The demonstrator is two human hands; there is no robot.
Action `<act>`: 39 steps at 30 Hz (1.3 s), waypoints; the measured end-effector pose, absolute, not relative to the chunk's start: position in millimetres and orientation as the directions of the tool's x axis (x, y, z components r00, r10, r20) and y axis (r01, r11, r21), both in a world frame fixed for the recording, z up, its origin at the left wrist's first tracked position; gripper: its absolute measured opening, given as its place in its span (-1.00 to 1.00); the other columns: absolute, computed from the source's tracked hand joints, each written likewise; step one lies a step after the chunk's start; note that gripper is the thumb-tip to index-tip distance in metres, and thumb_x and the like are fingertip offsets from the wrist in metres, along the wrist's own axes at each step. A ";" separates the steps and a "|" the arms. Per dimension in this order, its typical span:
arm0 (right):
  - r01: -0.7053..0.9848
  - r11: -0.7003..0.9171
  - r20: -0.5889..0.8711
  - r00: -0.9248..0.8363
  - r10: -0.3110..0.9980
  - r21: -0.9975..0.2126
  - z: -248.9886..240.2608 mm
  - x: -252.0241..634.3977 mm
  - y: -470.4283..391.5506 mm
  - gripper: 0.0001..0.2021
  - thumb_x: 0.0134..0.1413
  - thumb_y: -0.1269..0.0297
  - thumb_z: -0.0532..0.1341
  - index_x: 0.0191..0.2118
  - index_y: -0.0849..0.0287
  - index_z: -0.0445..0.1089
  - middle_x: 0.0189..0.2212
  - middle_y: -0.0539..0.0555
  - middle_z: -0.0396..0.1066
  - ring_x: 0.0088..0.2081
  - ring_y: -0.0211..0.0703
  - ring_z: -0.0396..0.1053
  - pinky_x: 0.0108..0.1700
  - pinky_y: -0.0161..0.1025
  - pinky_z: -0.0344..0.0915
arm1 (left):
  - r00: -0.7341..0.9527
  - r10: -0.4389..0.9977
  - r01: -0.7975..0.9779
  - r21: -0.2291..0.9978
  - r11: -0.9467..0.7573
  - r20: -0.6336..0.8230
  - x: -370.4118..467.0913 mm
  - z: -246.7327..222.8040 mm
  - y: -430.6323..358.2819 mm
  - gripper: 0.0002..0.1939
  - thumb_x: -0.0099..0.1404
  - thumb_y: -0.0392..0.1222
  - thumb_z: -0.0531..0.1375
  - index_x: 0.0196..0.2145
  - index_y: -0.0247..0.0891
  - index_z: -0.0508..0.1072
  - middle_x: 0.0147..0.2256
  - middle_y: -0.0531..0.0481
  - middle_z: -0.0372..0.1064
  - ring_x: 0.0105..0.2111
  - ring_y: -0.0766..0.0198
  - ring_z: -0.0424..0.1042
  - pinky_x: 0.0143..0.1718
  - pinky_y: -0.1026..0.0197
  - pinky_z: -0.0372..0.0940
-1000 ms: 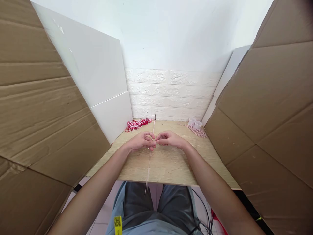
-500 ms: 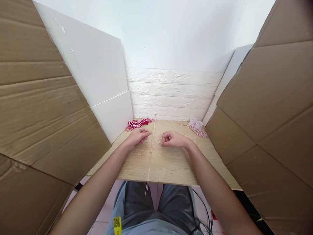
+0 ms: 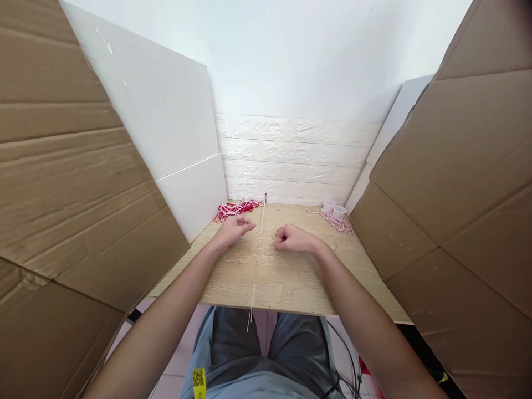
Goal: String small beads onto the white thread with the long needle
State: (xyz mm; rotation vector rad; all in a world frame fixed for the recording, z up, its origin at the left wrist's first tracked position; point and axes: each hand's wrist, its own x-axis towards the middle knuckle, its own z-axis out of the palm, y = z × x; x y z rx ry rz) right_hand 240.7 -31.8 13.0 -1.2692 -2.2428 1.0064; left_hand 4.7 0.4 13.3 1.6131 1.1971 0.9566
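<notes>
A pale cord [image 3: 258, 249] runs from a small dark nail [image 3: 265, 197] at the back of the wooden board down over its front edge, where loose ends hang. My left hand [image 3: 234, 230] is just left of the cord, thumb and fingers pinched together. To the right of the cord, my right hand [image 3: 294, 239] has its fingers curled closed. Thin pale thread seems to run from the hands, but what each one pinches is too fine to make out. Both hands stay a little above the board, apart from each other.
Red and pink-white cord [image 3: 236, 209] lies bundled at the back left. Two small clear containers [image 3: 333, 209] stand at the back right beside a pink cord bundle [image 3: 338, 223]. Cardboard panels [image 3: 469, 194] flank the wooden board [image 3: 291, 282], and a white brick-pattern wall [image 3: 291, 149] closes the back.
The thin thread crossing the cord between my hands no longer shows. My right hand's fingers have curled in more; both hands have otherwise barely moved.
</notes>
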 end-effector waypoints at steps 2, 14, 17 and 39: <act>0.602 0.342 -0.001 -0.494 0.869 -0.721 11.1 234.5 -33.9 -0.89 -0.23 0.32 0.14 -0.61 0.19 0.19 -0.64 -0.12 0.08 -0.56 -0.37 0.04 -0.52 -0.35 -0.05 | 0.268 0.958 0.357 0.914 -0.195 0.100 2.7 12.3 0.9 -0.69 0.03 0.01 0.32 -0.45 -0.31 0.45 -0.54 0.08 0.29 -0.54 0.39 0.16 -0.50 0.29 0.01; 0.707 0.374 0.175 -0.341 0.924 -0.600 10.4 209.8 -42.9 -0.89 -0.19 0.34 0.17 -0.61 0.21 0.26 -0.63 -0.07 0.24 -0.54 -0.35 0.13 -0.50 -0.34 -0.04 | 0.456 0.887 0.565 0.749 -0.347 0.067 -3.3 8.7 0.6 -0.79 0.06 -0.12 0.22 -0.39 -0.29 0.55 -0.62 0.13 0.14 -0.58 0.37 0.11 -0.55 0.28 -0.02; 0.737 0.369 0.215 -0.300 0.929 -0.567 9.8 208.4 -42.5 -0.89 -0.17 0.34 0.18 -0.60 0.22 0.28 -0.60 -0.03 0.31 -0.53 -0.33 0.18 -0.48 -0.34 -0.02 | 0.456 0.887 0.571 0.741 -0.352 0.070 -3.1 9.3 0.1 -0.78 0.07 -0.12 0.21 -0.39 -0.30 0.55 -0.61 0.13 0.14 -0.57 0.38 0.12 -0.55 0.28 -0.02; 0.830 0.291 0.158 -0.245 0.956 -0.475 -1.6 195.3 -43.0 -0.82 -0.06 0.24 0.21 -0.55 0.21 0.43 -0.54 0.08 0.46 -0.50 -0.25 0.29 -0.47 -0.31 -0.01 | 0.579 0.815 0.570 0.718 -0.400 -0.007 -3.8 7.1 -2.1 -0.70 0.05 0.00 0.27 -0.33 -0.26 0.56 -0.60 0.12 0.19 -0.58 0.36 0.14 -0.56 0.27 -0.01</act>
